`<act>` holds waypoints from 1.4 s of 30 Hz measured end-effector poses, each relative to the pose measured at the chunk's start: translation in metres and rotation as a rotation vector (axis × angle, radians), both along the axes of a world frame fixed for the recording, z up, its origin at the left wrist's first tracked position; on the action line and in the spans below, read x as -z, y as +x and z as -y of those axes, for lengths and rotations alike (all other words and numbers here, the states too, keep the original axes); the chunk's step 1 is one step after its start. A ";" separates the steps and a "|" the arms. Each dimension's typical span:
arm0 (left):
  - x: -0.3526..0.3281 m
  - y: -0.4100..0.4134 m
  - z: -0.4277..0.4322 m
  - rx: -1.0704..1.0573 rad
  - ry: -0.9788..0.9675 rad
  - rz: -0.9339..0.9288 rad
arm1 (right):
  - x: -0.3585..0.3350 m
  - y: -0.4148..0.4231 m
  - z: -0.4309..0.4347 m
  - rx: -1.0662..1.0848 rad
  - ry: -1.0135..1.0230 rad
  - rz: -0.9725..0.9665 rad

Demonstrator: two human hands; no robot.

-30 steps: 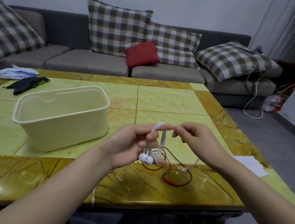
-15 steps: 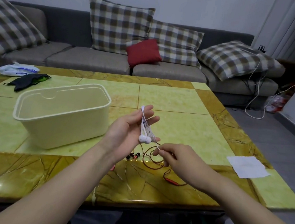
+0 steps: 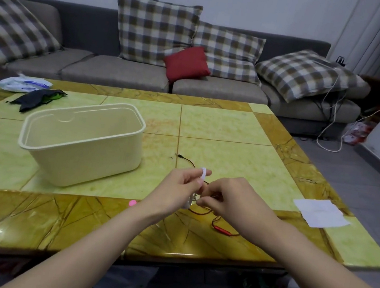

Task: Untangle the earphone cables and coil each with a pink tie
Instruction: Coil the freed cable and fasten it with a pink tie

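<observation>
My left hand (image 3: 176, 190) grips the white earphone cable (image 3: 203, 172), which is looped over its fingers. My right hand (image 3: 232, 197) pinches the same cable just beside it. Half a second ago the hands were apart, drawing cable out. Now they meet, so I judge the white coil nearly wound and ready for tying. The red earphone cable (image 3: 221, 230) lies on the worktop (image 3: 233, 130) at 5 o'clock, the pink tie (image 3: 132, 202) at 8 o'clock, and the cream bin (image 3: 82, 154) at 10 o'clock.

The yellow-green marble table (image 3: 222, 124) had a cream tub (image 3: 86, 162) on it, black cloth (image 3: 36, 100) and plastic bag (image 3: 23, 84) far left, paper slip (image 3: 320, 212) right, red earphone cable (image 3: 221, 230) and pink tie (image 3: 132, 202) up front.
</observation>
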State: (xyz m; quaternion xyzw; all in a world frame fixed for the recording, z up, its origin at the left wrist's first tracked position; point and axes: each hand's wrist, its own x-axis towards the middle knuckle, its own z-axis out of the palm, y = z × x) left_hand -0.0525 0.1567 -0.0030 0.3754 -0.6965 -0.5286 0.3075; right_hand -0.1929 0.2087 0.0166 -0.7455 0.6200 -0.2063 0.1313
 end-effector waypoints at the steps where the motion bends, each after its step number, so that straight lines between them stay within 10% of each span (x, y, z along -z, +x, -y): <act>1: 0.001 0.000 -0.003 0.020 -0.005 0.027 | 0.000 0.000 0.000 0.008 -0.009 -0.003; 17: 0.026 0.023 -0.010 0.294 0.334 0.072 | 0.025 0.002 -0.001 -0.090 0.159 0.077; 27: 0.030 0.038 -0.008 0.290 0.207 0.392 | 0.039 0.014 0.007 -0.075 0.194 0.156; 35: 0.032 0.066 0.029 -0.151 -0.104 0.426 | 0.069 0.056 0.025 0.173 -0.024 0.292; 42: 0.051 0.098 0.059 -0.326 -0.146 0.299 | 0.094 0.097 0.045 -0.037 0.118 0.001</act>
